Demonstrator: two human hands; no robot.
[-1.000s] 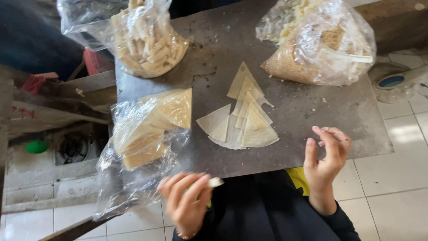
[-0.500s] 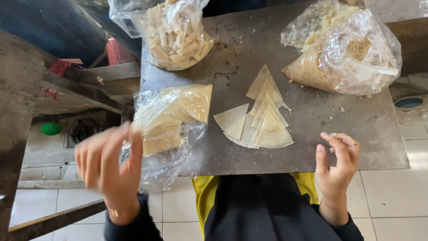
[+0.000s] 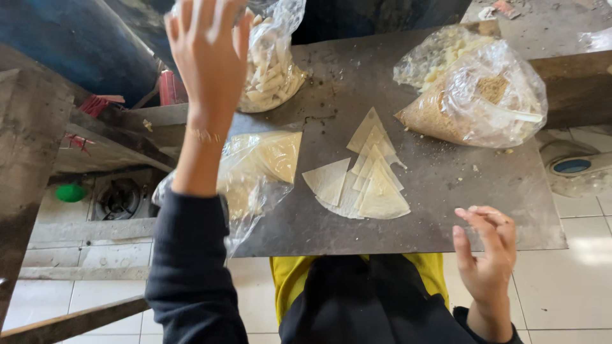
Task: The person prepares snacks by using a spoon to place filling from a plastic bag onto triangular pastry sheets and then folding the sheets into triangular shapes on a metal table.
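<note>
1. Dark sleeves frame my view from the head camera: my right hand [image 3: 488, 251] hovers at the near right edge of the metal board [image 3: 446, 191], fingers loosely curled and apart, holding nothing.
2. Pale triangular wrappers [image 3: 366, 175] lie fanned in an overlapping heap at the board's middle, well apart from both my hands.
3. Just left of them, a clear bag of stacked wrappers [image 3: 261, 165] hangs over the board's left edge.
4. My left hand [image 3: 207, 54] is raised high over the far left corner, fingers spread and empty, just in front of a clear bag of rolled sticks [image 3: 271, 73]; whether it touches the bag, I cannot tell.
5. At far right sits a clear bag of crumbs [image 3: 475, 99].
</note>
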